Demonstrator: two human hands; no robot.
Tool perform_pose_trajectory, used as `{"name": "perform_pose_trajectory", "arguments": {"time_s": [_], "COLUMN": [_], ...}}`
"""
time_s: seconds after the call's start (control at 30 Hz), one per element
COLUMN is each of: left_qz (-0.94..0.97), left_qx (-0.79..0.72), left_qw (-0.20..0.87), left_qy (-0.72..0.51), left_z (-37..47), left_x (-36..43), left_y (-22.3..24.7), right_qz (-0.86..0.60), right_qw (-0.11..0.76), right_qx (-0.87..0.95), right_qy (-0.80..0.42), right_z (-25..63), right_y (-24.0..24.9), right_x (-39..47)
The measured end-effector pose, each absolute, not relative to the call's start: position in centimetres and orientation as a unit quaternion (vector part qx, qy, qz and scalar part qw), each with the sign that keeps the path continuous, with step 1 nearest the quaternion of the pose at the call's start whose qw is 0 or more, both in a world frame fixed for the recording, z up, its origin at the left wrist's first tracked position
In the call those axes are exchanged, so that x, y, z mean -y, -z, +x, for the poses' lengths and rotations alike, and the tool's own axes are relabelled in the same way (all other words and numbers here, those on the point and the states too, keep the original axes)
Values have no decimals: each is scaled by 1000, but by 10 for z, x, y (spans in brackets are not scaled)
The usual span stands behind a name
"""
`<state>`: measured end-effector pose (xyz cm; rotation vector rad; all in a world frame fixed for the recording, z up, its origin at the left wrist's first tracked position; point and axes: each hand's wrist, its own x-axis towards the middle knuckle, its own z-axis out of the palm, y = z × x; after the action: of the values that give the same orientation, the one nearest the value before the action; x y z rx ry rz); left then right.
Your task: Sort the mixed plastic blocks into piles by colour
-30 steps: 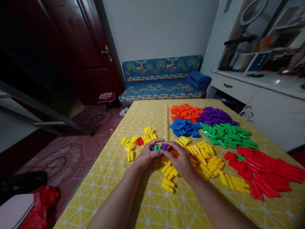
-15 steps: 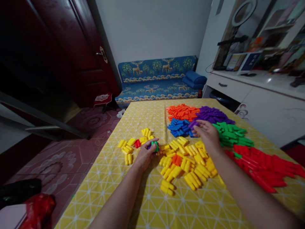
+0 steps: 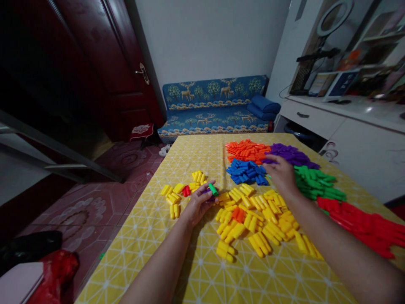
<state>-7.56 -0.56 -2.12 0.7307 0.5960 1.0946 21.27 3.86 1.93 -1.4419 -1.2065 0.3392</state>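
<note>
My left hand (image 3: 199, 204) is closed around a short green plastic building piece (image 3: 213, 189), with some purple showing between the fingers. It is just above the table, between a small group of yellow pieces (image 3: 174, 198) and a larger yellow heap (image 3: 253, 211). A red piece (image 3: 186, 191) lies among the small group, an orange one (image 3: 238, 214) in the heap. My right hand (image 3: 283, 174) reaches to the near left edge of the purple pile (image 3: 294, 155), thumb and forefinger apart. Purple shows between its fingertips, seemingly part of the pile.
Orange (image 3: 248, 150), blue (image 3: 247, 171), green (image 3: 318, 183) and red (image 3: 363, 223) piles lie on the yellow patterned tablecloth (image 3: 228, 283). Beyond the table stands a blue sofa (image 3: 211, 101). A white cabinet (image 3: 363, 139) is at the right, a dark red door (image 3: 126, 63) at the left.
My right hand has moved from above the blue pile to the purple pile; the purple piece no longer shows clearly in its fingers. The green piece in my left hand has turned. The view has shifted slightly.
</note>
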Motion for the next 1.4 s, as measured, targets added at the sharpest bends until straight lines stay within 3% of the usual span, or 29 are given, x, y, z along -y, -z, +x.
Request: {"name": "perform_pose_trajectory", "arguments": {"time_s": [0.07, 0.13, 0.3, 0.5, 0.67, 0.83, 1.0, 1.13, 1.27, 1.4], "left_qz": [348, 368, 422, 479, 448, 374, 369, 383, 406, 448], "left_qx": [-300, -320, -359, -363, -295, -221, -229, -242, -256, -282], "left_qw": [732, 715, 670, 667, 695, 762, 762, 749, 751, 742], "left_qy": [-503, -501, -494, -440, -479, -481, -481, -484, -453, -410], "left_z": [-75, -74, -74, -74, -74, -74, -73, -74, -77, -75], "left_x": [7, 9, 17, 20, 18, 16, 16, 17, 19, 21], "left_y": [23, 23, 19, 19, 19, 19, 17, 13, 15, 23], "right_qz": [-562, -515, -501, -498, -630, -739, -721, -626, -527, -479], "right_qw": [528, 484, 458, 482, 503, 459, 453, 529, 477, 441], "right_qx": [568, 610, 648, 616, 568, 493, 514, 571, 660, 701], "right_qy": [-288, -358, -344, -376, -166, 10, 101, -51, -243, -291], "right_z": [166, 125, 75, 106, 206, 307, 303, 226, 138, 90], "right_y": [-13, -9, -4, -3, -12, -12, -6, -7, -13, -15], "right_x": [-11, 14, 46, 42, 21, 7, 13, 26, 43, 56]}}
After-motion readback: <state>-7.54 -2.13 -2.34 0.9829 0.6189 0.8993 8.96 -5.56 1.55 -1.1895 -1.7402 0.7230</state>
